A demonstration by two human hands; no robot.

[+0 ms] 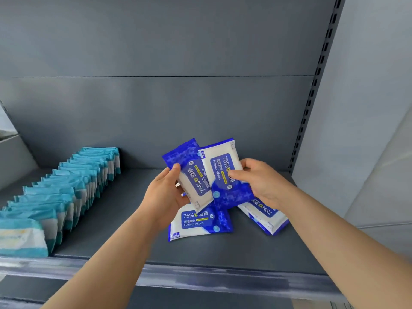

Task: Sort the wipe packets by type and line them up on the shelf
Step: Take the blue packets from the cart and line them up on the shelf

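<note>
My left hand (166, 192) grips a blue-and-white alcohol wipe packet (191, 175), held tilted above the grey shelf (133, 237). Beside it my right hand (260, 184) grips a second blue alcohol wipe packet (225, 175), which overlaps the first. Two more of the same blue packets lie flat on the shelf under my hands: one in the middle (198, 221), one to the right (265, 216), partly hidden by my right hand. A long row of teal-and-white wipe packets (66, 195) stands upright along the shelf's left side, running from front to back.
The shelf's grey back panel (156, 119) rises behind the packets. A slotted upright (312, 94) bounds the shelf on the right. A price-strip edge (200, 275) runs along the shelf front, with a lower shelf under it.
</note>
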